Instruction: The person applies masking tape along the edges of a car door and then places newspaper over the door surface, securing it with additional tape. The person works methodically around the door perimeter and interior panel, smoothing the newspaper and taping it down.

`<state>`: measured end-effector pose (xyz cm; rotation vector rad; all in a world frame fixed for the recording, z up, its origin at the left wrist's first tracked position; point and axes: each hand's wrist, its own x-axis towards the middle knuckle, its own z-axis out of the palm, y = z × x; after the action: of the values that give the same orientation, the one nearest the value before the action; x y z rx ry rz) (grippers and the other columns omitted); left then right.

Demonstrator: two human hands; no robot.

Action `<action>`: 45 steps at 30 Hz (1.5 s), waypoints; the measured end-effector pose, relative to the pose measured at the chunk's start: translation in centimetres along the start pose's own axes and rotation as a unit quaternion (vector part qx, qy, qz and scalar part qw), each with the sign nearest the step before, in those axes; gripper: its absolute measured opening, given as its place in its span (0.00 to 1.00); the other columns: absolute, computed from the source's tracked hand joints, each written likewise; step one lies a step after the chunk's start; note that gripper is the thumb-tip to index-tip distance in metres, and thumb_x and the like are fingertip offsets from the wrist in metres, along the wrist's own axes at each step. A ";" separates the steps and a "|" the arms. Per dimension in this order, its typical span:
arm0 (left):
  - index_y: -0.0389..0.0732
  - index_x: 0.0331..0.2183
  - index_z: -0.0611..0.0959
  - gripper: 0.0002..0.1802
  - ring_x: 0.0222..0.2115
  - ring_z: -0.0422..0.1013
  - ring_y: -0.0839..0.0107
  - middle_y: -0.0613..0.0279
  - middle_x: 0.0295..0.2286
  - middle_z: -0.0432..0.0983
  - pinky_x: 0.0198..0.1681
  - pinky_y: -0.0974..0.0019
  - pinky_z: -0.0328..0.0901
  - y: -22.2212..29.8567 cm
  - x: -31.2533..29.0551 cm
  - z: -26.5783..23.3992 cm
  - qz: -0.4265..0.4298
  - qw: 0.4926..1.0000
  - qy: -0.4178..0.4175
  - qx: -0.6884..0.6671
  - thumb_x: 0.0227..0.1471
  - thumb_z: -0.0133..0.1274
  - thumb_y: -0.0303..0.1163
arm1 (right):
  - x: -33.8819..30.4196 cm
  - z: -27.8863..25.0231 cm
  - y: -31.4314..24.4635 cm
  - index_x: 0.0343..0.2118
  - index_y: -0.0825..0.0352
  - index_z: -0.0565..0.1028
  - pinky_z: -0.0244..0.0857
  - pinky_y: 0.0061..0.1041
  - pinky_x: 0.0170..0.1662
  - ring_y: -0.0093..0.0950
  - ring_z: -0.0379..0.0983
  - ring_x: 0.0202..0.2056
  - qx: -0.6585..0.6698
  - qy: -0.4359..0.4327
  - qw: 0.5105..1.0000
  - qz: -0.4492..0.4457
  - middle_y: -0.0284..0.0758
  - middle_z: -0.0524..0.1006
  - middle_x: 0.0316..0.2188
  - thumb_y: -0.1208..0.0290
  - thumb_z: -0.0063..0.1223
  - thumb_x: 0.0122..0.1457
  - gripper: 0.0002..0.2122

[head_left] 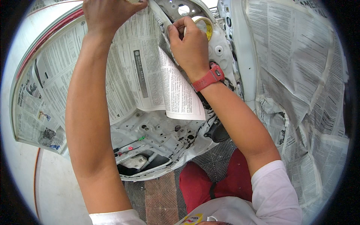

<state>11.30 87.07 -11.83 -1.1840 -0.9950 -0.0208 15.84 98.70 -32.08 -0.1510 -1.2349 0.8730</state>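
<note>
Newspaper sheets cover the window area of a white car door, and one sheet's lower corner curls loose. At the upper edge of the view, my left hand has its fingers closed by the top of the paper; what they pinch is partly cut off. My right hand, with a red watch on its wrist, is closed on a roll of masking tape. A pale strip of tape runs along the paper's edge between both hands.
The door's bare inner panel shows holes, black smears and a large opening at the bottom. More newspaper hangs over the car body at right. My red trousers are above a dark and brown textured floor.
</note>
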 end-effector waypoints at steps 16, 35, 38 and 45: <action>0.42 0.22 0.84 0.24 0.37 0.79 0.53 0.56 0.30 0.82 0.45 0.49 0.71 -0.1 0.0 0.2 0.007 1.000 0.017 0.003 0.26 0.83 0.41 | 2.1 0.6 0.6 0.35 0.59 0.90 0.80 0.48 0.46 0.49 0.87 0.38 -0.158 -0.030 0.987 0.017 0.46 0.88 0.30 0.59 0.70 0.59 0.09; 0.41 0.22 0.86 0.24 0.39 0.78 0.56 0.55 0.31 0.83 0.48 0.51 0.71 0.5 0.2 -0.1 -0.033 0.998 -0.041 0.028 0.34 0.84 0.46 | 2.9 1.2 0.6 0.33 0.65 0.90 0.80 0.41 0.43 0.45 0.88 0.34 -0.186 0.021 0.982 0.029 0.42 0.89 0.29 0.55 0.69 0.61 0.15; 0.41 0.23 0.87 0.23 0.40 0.77 0.56 0.55 0.31 0.83 0.49 0.51 0.71 0.4 0.0 -0.2 -0.032 0.998 -0.044 0.031 0.36 0.83 0.45 | 2.8 1.3 0.6 0.33 0.65 0.90 0.80 0.42 0.44 0.45 0.88 0.34 -0.182 0.028 0.983 0.024 0.42 0.89 0.29 0.55 0.69 0.61 0.15; 0.40 0.28 0.88 0.24 0.42 0.79 0.54 0.54 0.34 0.84 0.49 0.50 0.71 0.5 -0.3 -0.1 0.016 0.999 0.048 -0.007 0.44 0.80 0.49 | 2.9 1.3 0.7 0.33 0.65 0.90 0.81 0.43 0.43 0.45 0.88 0.33 -0.187 0.017 0.982 0.031 0.43 0.89 0.29 0.56 0.69 0.61 0.15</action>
<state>11.37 87.07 -12.41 -1.2003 -0.8923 -0.0585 14.58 100.62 -29.76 -0.5048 -1.3583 0.6803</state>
